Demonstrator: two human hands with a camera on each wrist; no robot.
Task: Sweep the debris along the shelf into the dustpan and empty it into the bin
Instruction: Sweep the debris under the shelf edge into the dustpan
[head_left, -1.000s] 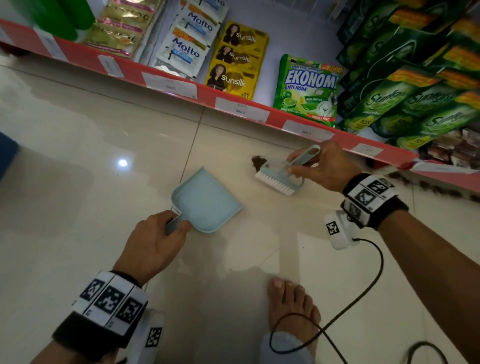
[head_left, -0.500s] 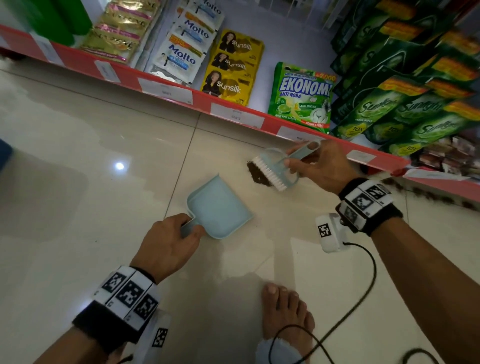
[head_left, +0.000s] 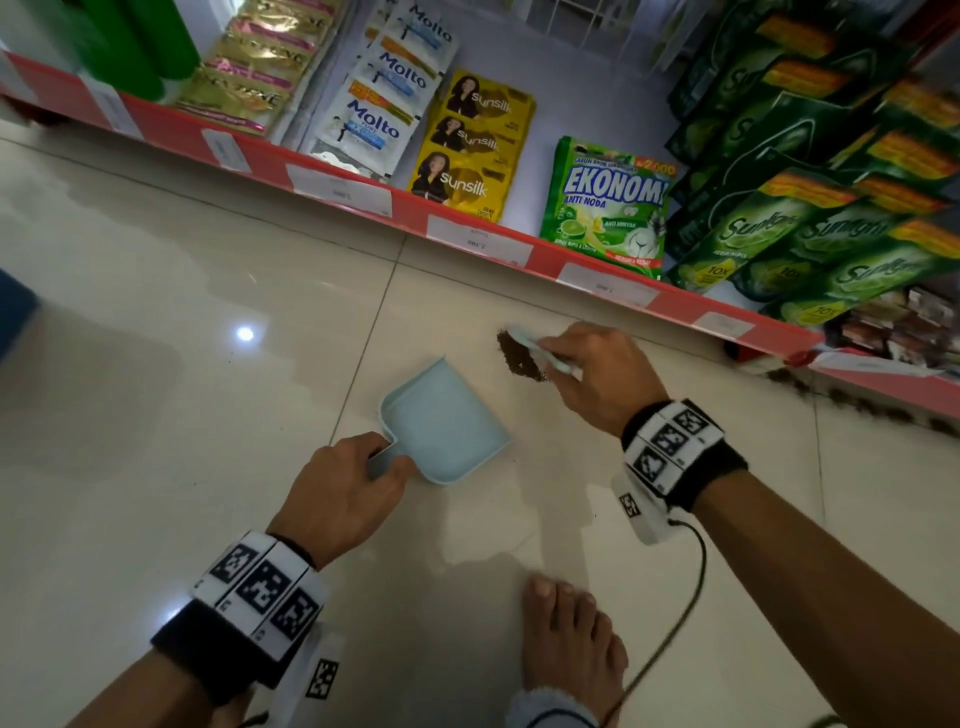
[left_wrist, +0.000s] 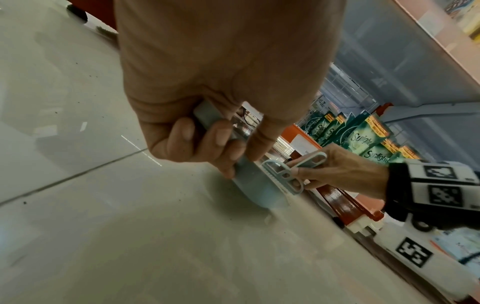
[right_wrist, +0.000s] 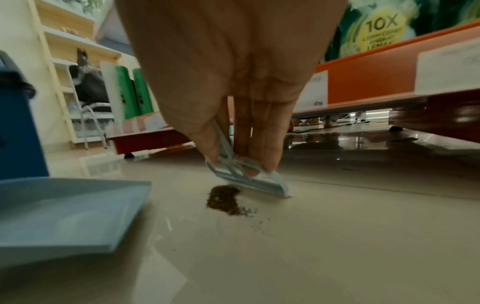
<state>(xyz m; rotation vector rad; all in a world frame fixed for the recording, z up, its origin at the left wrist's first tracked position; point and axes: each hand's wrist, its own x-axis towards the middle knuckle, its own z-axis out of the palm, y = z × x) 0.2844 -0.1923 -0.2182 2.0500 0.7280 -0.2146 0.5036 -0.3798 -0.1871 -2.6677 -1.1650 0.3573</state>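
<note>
Sweep in progress: debris pile short of the pan

We grip the dustpan (head_left: 447, 431) handle with our left hand (head_left: 340, 491); our right hand (head_left: 597, 371) pinches the brush (right_wrist: 249, 176), set down touching the debris (head_left: 519, 356), which lies near the pan's lip, not in it (more debris trails under the shelf (head_left: 613, 280)); risk: the lip looks raised in the right wrist view, so grit may slide beneath.

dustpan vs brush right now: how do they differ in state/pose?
The dustpan lies flat on the floor tiles with nothing in it; the brush is tilted, one edge down at the brown debris pile. The left hand grips the dustpan by its handle; the right hand pinches the brush. The dustpan shows fully from the head view; the brush is mostly hidden by the hand. Both are pale blue plastic.
</note>
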